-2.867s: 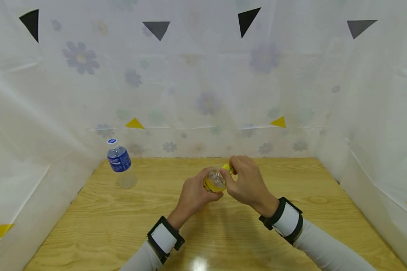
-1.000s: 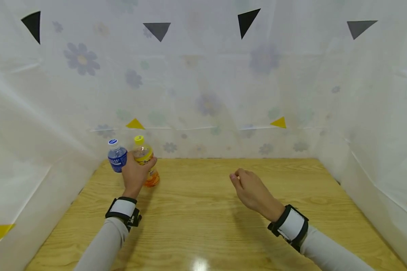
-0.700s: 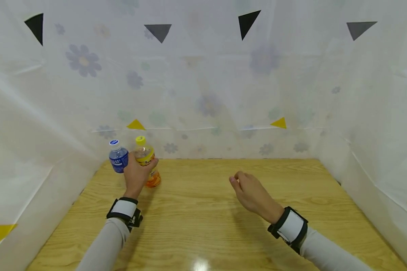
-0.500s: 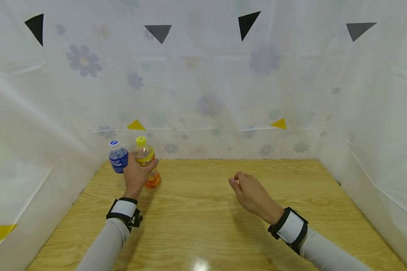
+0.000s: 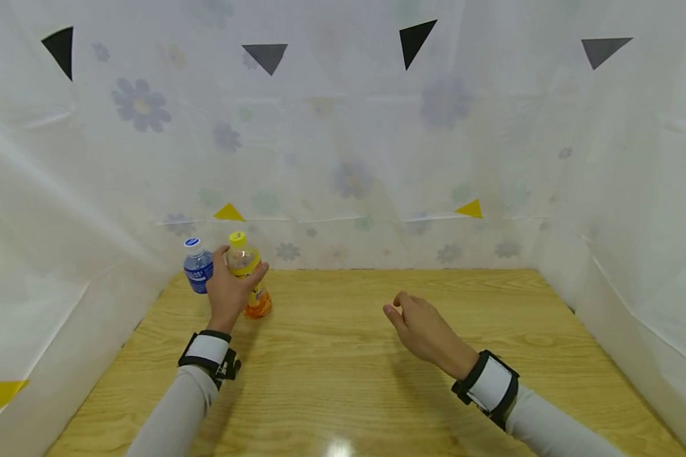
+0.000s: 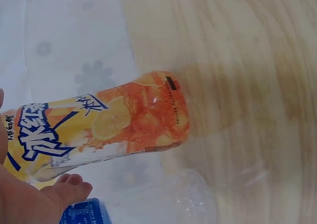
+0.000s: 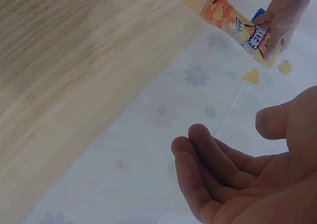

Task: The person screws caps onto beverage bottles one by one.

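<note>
A clear iced tea bottle (image 5: 257, 303) with a yellow cap and an orange-yellow label stands upright at the back left of the table. My left hand (image 5: 226, 295) is around its upper part, thumb and fingers spread loosely at its sides; in the left wrist view several fingertips (image 6: 74, 187) show apart from the label. Just left of that hand stands a water bottle (image 5: 197, 270) with a blue label and white cap, its lower part mostly hidden. My right hand (image 5: 429, 333) hovers over the table's right half, fingers loosely curved, with nothing in the palm.
The wooden table (image 5: 331, 355) is enclosed by white flowered sheeting (image 5: 343, 127) at the back and both sides. Black, grey and yellow triangles are on the sheeting. Both wrists wear black-and-white straps.
The tea bottle went from between both hands at mid-table to beside the water bottle, standing capped. Most recently my left fingers and thumb have loosened from it. The right hand has shifted only slightly.
</note>
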A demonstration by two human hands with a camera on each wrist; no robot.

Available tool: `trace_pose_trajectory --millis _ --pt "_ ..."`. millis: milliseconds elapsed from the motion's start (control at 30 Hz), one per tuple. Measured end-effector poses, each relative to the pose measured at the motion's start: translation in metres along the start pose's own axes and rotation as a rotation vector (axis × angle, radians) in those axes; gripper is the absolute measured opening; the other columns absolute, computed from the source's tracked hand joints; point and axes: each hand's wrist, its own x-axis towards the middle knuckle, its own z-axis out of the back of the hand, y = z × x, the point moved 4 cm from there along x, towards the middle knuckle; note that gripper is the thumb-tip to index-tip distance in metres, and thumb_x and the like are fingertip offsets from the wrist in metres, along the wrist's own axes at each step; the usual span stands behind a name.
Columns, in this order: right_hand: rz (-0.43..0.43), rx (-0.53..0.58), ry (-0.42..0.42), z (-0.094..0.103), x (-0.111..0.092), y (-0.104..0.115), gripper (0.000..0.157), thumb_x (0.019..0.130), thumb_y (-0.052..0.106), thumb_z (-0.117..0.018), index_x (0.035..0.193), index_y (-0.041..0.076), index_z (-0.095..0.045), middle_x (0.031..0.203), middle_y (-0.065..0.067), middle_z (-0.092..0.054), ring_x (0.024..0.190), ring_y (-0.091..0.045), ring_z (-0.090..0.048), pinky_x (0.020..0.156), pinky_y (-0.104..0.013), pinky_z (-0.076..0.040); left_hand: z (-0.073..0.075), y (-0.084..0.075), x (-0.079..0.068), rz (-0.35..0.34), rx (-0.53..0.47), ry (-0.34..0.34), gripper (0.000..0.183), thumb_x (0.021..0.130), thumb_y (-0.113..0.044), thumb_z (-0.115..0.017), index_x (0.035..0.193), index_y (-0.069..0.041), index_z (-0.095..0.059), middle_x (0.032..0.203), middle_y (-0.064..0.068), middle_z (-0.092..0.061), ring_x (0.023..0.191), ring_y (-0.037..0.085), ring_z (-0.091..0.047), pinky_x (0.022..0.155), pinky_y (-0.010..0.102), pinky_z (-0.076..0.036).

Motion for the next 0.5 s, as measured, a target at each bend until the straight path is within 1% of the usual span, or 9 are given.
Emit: trace_pose_trajectory --millis 100,167,233,300,333,367,433,467,500 --pt "0.006 0.004 0.003 0.000 0.001 0.001 0.036 0.109 0.028 -0.046 0.125 -0.003 -0.057 0.075 0.001 -0.056 0.064 -0.012 -0.051 0.063 -0.030 -0.045 0.002 -0.007 0.003 -0.023 0.012 -0.032 0.092 0.086 -0.043 -0.081 0.157 -0.016 -0.030 0.124 0.027 -0.065 0.106 0.043 -0.065 0.085 0.058 -0.054" --pt "0.006 0.010 0.007 0.000 0.001 0.001 0.036 0.109 0.028 -0.047 0.125 -0.003 -0.057 0.075 0.001 -0.056 0.063 -0.012 -0.051 0.062 -0.030 -0.045 0.003 -0.010 0.005 -0.035 0.020 -0.046 0.092 0.085 -0.043 -0.081 0.157 -0.016 -0.030 0.124 0.028 -0.065 0.102 0.043 -0.065 0.084 0.057 -0.053" --pt "0.002 0.012 0.011 0.000 0.001 0.001 0.036 0.109 0.028 -0.047 0.125 -0.002 -0.057 0.075 0.001 -0.056 0.063 -0.012 -0.051 0.061 -0.030 -0.044 0.004 -0.014 0.006 -0.042 0.017 -0.052 0.093 0.085 -0.044 -0.081 0.158 -0.017 -0.029 0.130 0.028 -0.062 0.101 0.044 -0.064 0.085 0.058 -0.052" --pt "-0.004 0.014 0.015 0.000 0.001 0.000 0.036 0.109 0.028 -0.047 0.125 -0.002 -0.057 0.075 0.001 -0.056 0.063 -0.012 -0.051 0.061 -0.030 -0.044 0.005 -0.017 0.008 -0.045 0.001 -0.045 0.095 0.085 -0.045 -0.080 0.159 -0.020 -0.026 0.141 0.028 -0.055 0.108 0.046 -0.062 0.089 0.060 -0.051" --pt "-0.007 0.013 0.014 0.000 0.002 0.000 0.036 0.109 0.029 -0.047 0.125 -0.002 -0.057 0.076 0.001 -0.057 0.063 -0.012 -0.051 0.062 -0.030 -0.045 0.005 -0.019 0.010 -0.055 -0.008 -0.044 0.096 0.085 -0.045 -0.080 0.160 -0.021 -0.025 0.146 0.028 -0.050 0.114 0.047 -0.060 0.093 0.061 -0.050" --pt "-0.009 0.009 0.011 0.000 0.002 -0.001 0.037 0.109 0.029 -0.047 0.126 -0.002 -0.057 0.077 0.000 -0.057 0.064 -0.012 -0.052 0.063 -0.031 -0.045 0.006 -0.021 0.011 -0.069 -0.017 -0.044 0.098 0.085 -0.045 -0.080 0.161 -0.023 -0.023 0.150 0.028 -0.046 0.114 0.047 -0.060 0.094 0.062 -0.050" --pt "-0.012 -0.004 -0.005 0.000 0.003 -0.002 0.038 0.109 0.030 -0.047 0.127 -0.003 -0.056 0.082 -0.001 -0.060 0.069 -0.013 -0.055 0.066 -0.032 -0.048 0.007 -0.027 0.013 -0.114 -0.015 -0.059 0.099 0.085 -0.046 -0.080 0.162 -0.026 -0.020 0.133 0.031 -0.057 0.096 0.046 -0.065 0.080 0.056 -0.054" --pt "-0.011 -0.011 -0.013 0.001 0.003 -0.003 0.039 0.109 0.030 -0.048 0.128 -0.003 -0.056 0.085 -0.003 -0.061 0.072 -0.014 -0.057 0.067 -0.034 -0.049 0.008 -0.031 0.014 -0.142 -0.004 -0.079 0.100 0.085 -0.046 -0.080 0.162 -0.027 -0.018 0.120 0.031 -0.063 0.087 0.043 -0.066 0.071 0.052 -0.055" --pt "-0.009 -0.019 -0.026 0.001 0.004 -0.003 0.039 0.109 0.030 -0.048 0.128 -0.003 -0.056 0.089 -0.004 -0.062 0.076 -0.016 -0.059 0.069 -0.035 -0.050 0.009 -0.035 0.015 -0.174 0.010 -0.106 0.099 0.086 -0.047 -0.079 0.162 -0.028 -0.019 0.105 0.029 -0.066 0.073 0.039 -0.065 0.062 0.047 -0.052"
